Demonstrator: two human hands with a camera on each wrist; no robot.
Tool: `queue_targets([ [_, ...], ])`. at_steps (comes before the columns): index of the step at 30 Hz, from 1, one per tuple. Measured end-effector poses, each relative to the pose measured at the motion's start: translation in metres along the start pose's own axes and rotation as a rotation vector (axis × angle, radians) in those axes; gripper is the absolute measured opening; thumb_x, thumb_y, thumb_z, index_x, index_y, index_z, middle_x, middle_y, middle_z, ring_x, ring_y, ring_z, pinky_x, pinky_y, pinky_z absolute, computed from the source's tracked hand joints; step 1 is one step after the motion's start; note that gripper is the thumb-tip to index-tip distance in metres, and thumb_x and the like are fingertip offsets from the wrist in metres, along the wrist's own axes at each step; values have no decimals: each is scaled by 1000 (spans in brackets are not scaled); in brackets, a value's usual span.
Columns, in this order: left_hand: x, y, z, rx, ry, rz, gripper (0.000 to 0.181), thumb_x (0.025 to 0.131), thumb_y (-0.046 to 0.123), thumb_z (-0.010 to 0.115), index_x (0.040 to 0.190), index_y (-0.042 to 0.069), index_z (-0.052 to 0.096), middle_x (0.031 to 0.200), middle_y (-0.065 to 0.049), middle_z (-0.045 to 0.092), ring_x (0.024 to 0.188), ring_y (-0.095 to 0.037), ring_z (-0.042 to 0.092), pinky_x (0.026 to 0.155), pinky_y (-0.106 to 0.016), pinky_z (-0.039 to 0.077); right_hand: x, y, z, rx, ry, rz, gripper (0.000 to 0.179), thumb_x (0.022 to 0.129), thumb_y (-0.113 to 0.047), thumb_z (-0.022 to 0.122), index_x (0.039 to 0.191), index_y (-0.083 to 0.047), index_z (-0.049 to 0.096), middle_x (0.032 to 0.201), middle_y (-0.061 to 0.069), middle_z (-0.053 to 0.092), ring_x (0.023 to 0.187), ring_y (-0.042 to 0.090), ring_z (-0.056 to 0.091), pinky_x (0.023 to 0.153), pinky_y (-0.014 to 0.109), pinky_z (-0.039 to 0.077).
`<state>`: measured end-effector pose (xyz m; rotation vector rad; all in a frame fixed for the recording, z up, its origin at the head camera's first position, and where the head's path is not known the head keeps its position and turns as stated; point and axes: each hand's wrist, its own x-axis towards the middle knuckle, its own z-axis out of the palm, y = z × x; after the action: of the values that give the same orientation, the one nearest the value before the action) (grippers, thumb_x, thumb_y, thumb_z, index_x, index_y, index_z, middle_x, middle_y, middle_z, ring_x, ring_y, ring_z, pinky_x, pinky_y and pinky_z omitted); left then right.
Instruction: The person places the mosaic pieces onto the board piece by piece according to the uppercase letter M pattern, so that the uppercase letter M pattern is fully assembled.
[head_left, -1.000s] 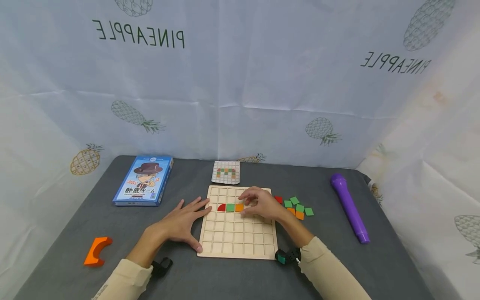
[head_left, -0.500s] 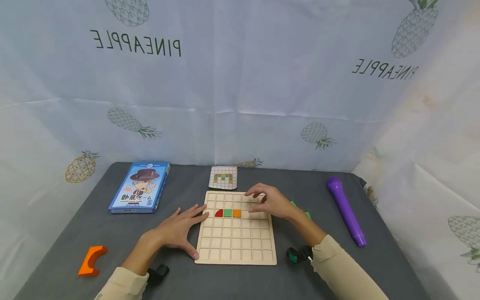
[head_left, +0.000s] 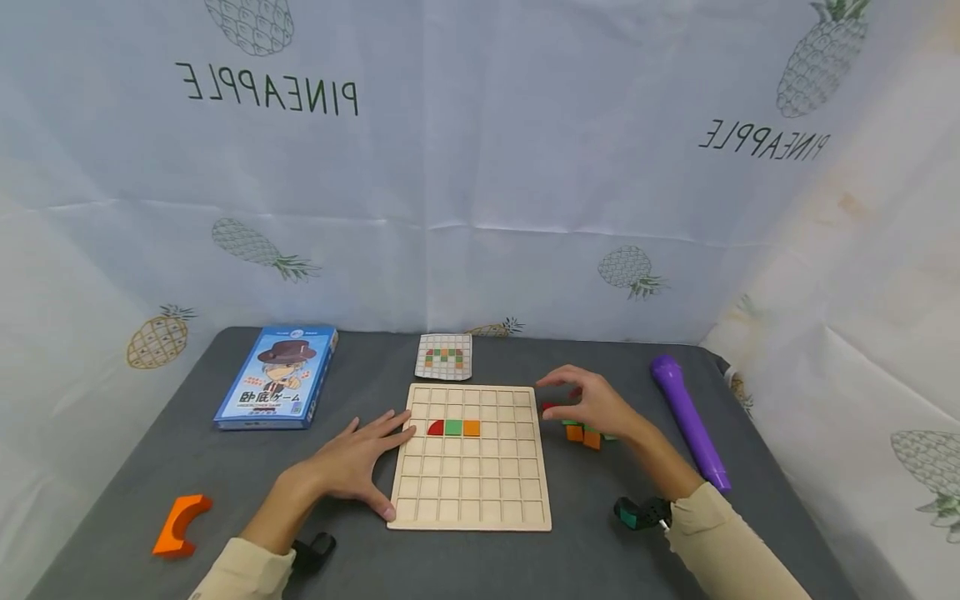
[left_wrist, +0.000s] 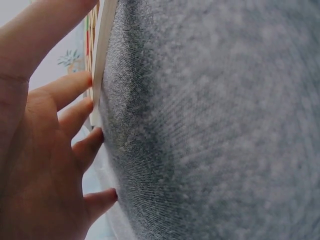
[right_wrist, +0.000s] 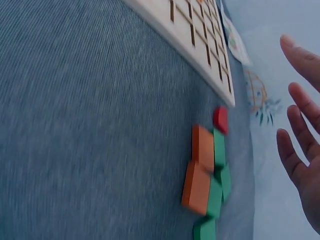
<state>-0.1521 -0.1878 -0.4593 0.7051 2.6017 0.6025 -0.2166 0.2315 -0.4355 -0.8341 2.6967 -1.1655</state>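
Note:
A wooden grid board lies in the middle of the table. In one row sit a red rounded tile, a green square tile and an orange square tile. My left hand has its fingers spread, with thumb and fingertips touching the board's left edge. Beyond the right edge, my right hand hovers by the loose tiles, thumb and fingers apart, nothing held. Among those tiles the right wrist view shows a red one, two orange ones and several green ones, partly hidden by the hand in the head view.
Behind the board lies a small pattern card with a coloured grid. A blue game box is at the back left, and an orange arch block at the front left. To the right lies a purple microphone-shaped object.
My right hand has moved right, from over the board near the orange tile to beside the loose tiles. My left hand stays at the board's edge. The head view has shifted slightly.

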Motion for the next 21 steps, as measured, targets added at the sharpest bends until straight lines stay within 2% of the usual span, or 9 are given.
queue_targets([
  [5,-1,2,-1,5,-6,-10,123,59,65,91,159,17,37,172,-8,22,160,-38,19,119,-79,11,-13,11,-12,-7,25,41,51,86,-30,83,130,-9,68,136,9,65,124,41,58,94,58,53],
  [11,0,2,-1,2,-11,-19,124,59,65,91,160,17,37,172,-8,22,160,-38,18,119,-79,11,-24,22,-23,-15,49,68,51,88,-27,81,134,-9,66,139,10,65,129,40,56,101,61,50],
  [21,1,1,1,11,-11,-22,124,59,65,91,160,18,37,173,-7,21,160,-38,18,119,-78,10,-40,45,-23,-56,58,128,51,90,-26,79,135,-6,65,140,16,64,129,42,57,102,61,50],
])
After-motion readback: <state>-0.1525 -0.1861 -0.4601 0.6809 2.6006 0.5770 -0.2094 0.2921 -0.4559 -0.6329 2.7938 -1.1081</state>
